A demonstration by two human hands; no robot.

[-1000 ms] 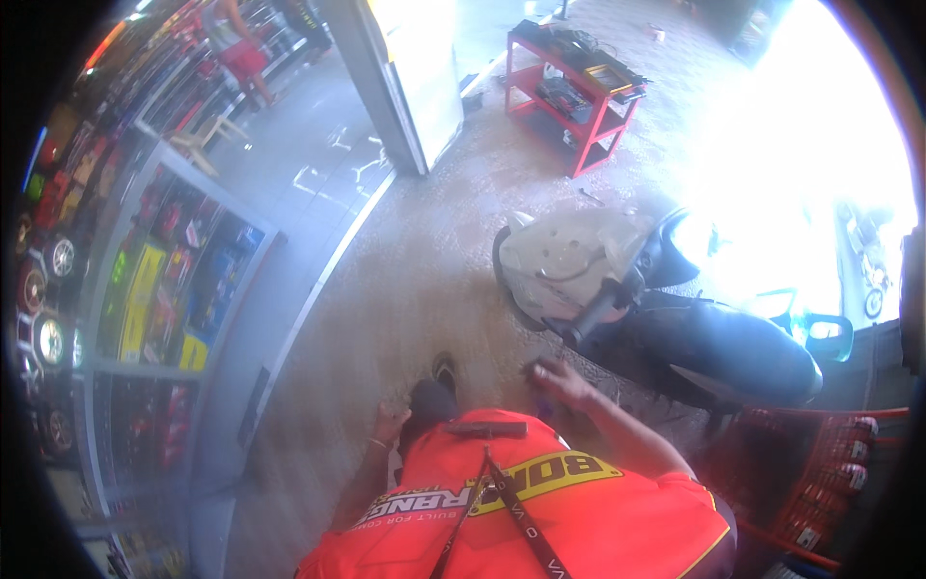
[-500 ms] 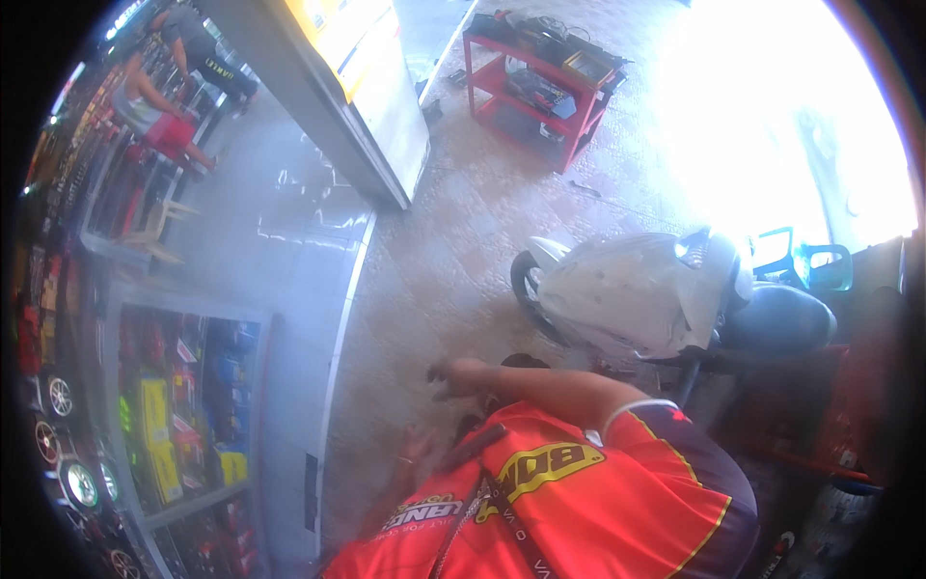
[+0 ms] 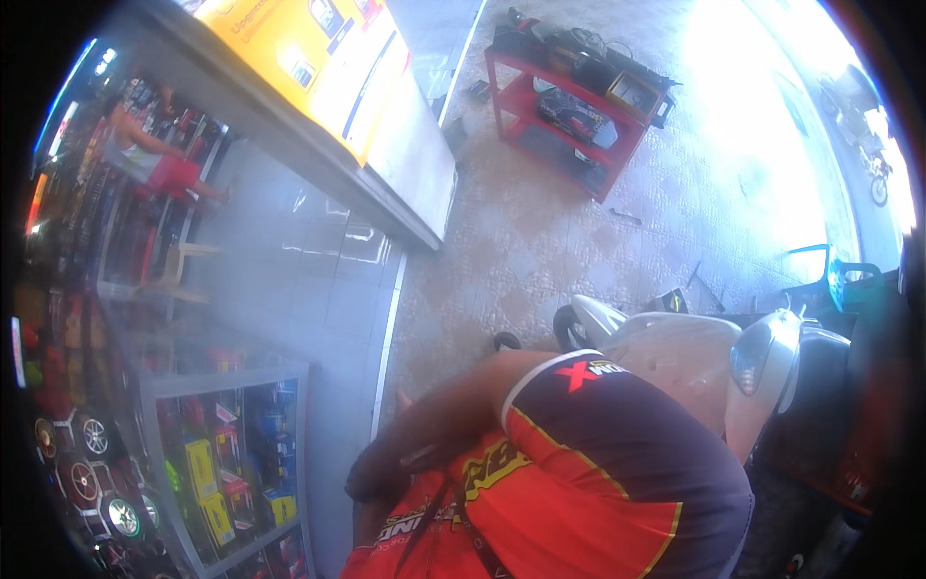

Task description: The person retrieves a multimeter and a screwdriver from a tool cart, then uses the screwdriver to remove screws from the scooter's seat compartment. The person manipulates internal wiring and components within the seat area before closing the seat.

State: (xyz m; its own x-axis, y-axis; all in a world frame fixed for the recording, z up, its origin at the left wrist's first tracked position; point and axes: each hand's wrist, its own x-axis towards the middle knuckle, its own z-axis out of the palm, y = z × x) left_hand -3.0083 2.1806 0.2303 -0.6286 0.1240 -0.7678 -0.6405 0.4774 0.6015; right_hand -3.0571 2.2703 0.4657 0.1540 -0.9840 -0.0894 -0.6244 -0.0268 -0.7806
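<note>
My right arm bends across my red and dark shirt [image 3: 608, 454] toward the left. In shadow at its far end, my right hand [image 3: 374, 471] lies by the left side of my chest, close to a dark strap [image 3: 424, 516]. Its fingers are too dark and blurred to make out. Just beyond the forearm shows a small patch of skin, seemingly my left hand [image 3: 403, 398]; the arm covers the rest. A whitish scooter [image 3: 666, 352] stands to my right, partly behind my shoulder.
A red tool cart [image 3: 569, 121] carrying tools and boxes stands ahead on the tiled floor. A partition with a yellow poster [image 3: 309, 68] juts in at the upper left. Left are a glass display case [image 3: 304, 415], wheel rims [image 3: 123, 516] and a person in red shorts [image 3: 174, 176].
My right arm has swung inward and back toward my chest from reaching out ahead. The view has turned, so the cart and scooter sit lower and farther right. A second person at upper left has left view.
</note>
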